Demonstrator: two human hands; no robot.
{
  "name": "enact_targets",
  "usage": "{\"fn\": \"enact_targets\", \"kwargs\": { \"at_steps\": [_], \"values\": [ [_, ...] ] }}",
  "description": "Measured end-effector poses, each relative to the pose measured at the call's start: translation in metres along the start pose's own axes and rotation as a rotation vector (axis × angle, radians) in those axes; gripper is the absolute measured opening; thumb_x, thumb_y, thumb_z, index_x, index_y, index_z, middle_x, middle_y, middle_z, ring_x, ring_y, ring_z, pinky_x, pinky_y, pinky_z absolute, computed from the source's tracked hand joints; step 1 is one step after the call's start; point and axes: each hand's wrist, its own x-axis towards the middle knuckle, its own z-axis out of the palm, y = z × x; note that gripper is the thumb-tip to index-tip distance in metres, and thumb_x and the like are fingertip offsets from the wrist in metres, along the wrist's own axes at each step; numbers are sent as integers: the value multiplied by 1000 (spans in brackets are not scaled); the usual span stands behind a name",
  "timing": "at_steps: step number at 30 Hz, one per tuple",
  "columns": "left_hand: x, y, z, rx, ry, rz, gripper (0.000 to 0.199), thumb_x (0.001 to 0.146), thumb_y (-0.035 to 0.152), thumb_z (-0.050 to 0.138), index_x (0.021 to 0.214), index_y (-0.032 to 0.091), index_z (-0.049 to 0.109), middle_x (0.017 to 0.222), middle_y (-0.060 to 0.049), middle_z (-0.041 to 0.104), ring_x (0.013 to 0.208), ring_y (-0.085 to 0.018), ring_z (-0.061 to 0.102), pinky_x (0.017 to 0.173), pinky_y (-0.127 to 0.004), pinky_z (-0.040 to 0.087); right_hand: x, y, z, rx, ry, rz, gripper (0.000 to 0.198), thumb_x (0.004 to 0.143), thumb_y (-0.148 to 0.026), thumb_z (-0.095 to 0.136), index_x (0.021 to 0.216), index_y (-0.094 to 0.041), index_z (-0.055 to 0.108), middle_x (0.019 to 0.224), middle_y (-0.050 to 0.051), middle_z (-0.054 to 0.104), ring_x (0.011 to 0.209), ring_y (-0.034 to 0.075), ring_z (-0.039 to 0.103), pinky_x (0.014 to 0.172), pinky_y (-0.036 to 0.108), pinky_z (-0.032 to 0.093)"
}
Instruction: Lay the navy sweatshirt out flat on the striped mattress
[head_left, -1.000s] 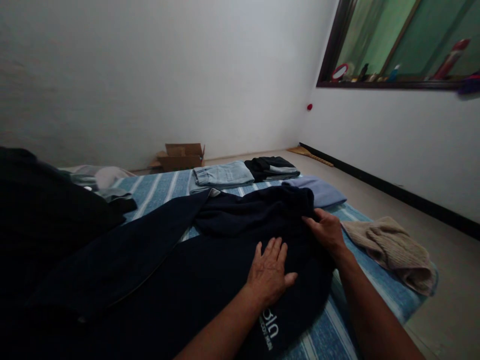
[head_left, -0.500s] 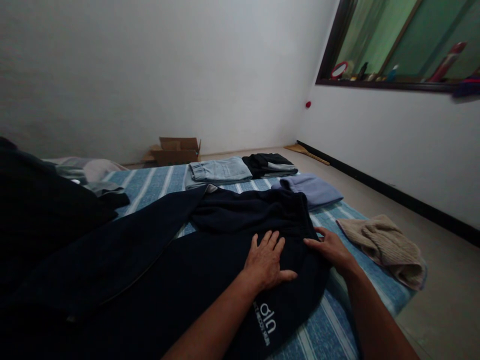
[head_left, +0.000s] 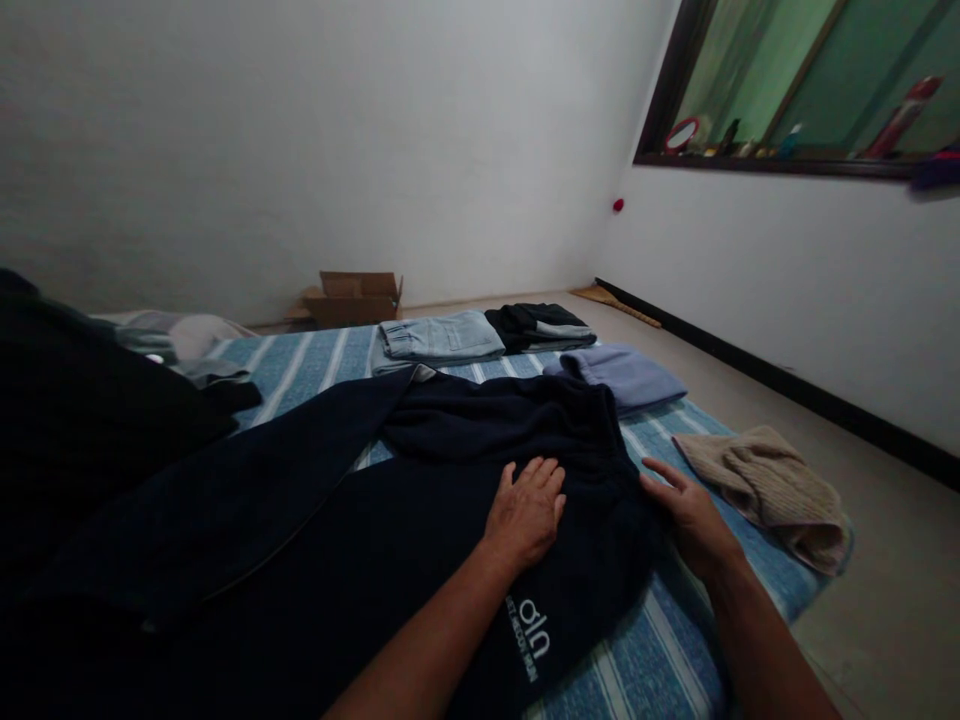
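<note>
Dark navy sweatpants (head_left: 442, 510) lie spread over the bed, their gathered waistband toward the right and white lettering near the front edge. My left hand (head_left: 525, 510) rests flat on the fabric, palm down, just above the lettering. At the waistband's right edge is my right hand (head_left: 694, 515), its visible fingers stretched out and apart. One of its fingertips meets the edge of the cloth; the rest of the fingers are partly hidden.
Folded light blue jeans (head_left: 442, 338), a folded black-and-grey garment (head_left: 540, 328), a lavender garment (head_left: 626, 378) and a beige knit piece (head_left: 765, 490) lie on the blue striped bedcover (head_left: 300, 365). Dark clothes (head_left: 90, 410) are heaped at left. A cardboard box (head_left: 356, 300) stands by the wall.
My right hand has loosened from the waistband and moved slightly right, its fingers opening. My left hand stays on the sweatpants, its thumb drawn in.
</note>
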Motion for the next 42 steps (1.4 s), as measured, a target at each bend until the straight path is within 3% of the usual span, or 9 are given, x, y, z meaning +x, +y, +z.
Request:
{"fn": "enact_targets", "kwargs": {
  "at_steps": [4, 7, 12, 16, 20, 25, 30, 35, 42],
  "values": [
    [0, -2, 3, 26, 18, 12, 38, 94, 32, 29, 128, 25, 44, 139, -3, 45, 129, -22, 36, 104, -53, 26, -34, 15, 4, 208, 3, 53, 60, 62, -38, 80, 112, -19, 53, 66, -3, 64, 52, 15, 60, 42, 23, 48],
    [1, -3, 2, 28, 26, 12, 39, 94, 33, 28, 129, 25, 44, 139, -3, 44, 129, -22, 35, 104, -53, 26, -65, 26, 21, 287, -50, 72, 38, 68, -37, 77, 95, -19, 56, 66, -5, 60, 49, 10, 55, 43, 22, 49],
    [1, -2, 2, 23, 22, 11, 39, 94, 32, 27, 129, 24, 44, 140, -3, 44, 130, -22, 34, 105, -53, 25, -93, 36, 52, 264, -143, 143, 44, 65, -40, 77, 96, -17, 57, 74, 0, 64, 48, 12, 56, 38, 22, 47],
    [1, -1, -2, 10, -24, -12, 40, 94, 32, 27, 130, 24, 42, 141, -3, 42, 131, -22, 32, 106, -54, 23, -95, 38, 59, 235, -199, 134, 46, 63, -39, 78, 95, -14, 57, 74, 4, 66, 48, 13, 58, 34, 19, 42],
    [3, -1, -3, 1, -62, -25, 42, 93, 34, 29, 131, 25, 42, 142, -3, 41, 132, -21, 32, 106, -54, 23, -98, 42, 53, 207, -163, 110, 40, 68, -41, 75, 90, -13, 56, 63, 2, 64, 38, 10, 53, 33, 17, 39],
    [4, 0, 1, 8, -98, -18, 53, 91, 47, 29, 137, 21, 36, 146, -6, 33, 135, -24, 24, 108, -56, 17, -101, 58, 45, 159, -144, 139, 48, 66, -47, 75, 93, -14, 53, 66, 3, 66, 36, 10, 53, 31, 16, 36],
    [1, -1, 6, 30, -119, 7, 64, 89, 58, 23, 140, 20, 31, 149, -7, 27, 138, -25, 17, 108, -57, 13, -101, 61, 37, 53, -207, 166, 49, 67, -56, 70, 86, -15, 52, 45, -2, 55, 32, 10, 49, 30, 16, 35],
    [-1, -1, 11, 42, -86, 26, 66, 89, 60, 22, 140, 20, 31, 149, -8, 27, 138, -25, 17, 108, -57, 12, -90, 42, 25, 76, -28, 146, 45, 68, -59, 67, 78, -18, 49, 54, -5, 54, 42, 11, 56, 34, 17, 40],
    [-3, 2, 9, 59, -90, 94, 60, 90, 56, 25, 139, 22, 33, 150, -8, 25, 138, -25, 16, 108, -56, 15, -60, 29, 7, 49, 77, 119, 44, 59, -51, 76, 69, -18, 48, 50, -6, 52, 40, 11, 53, 35, 20, 42]
  ]
}}
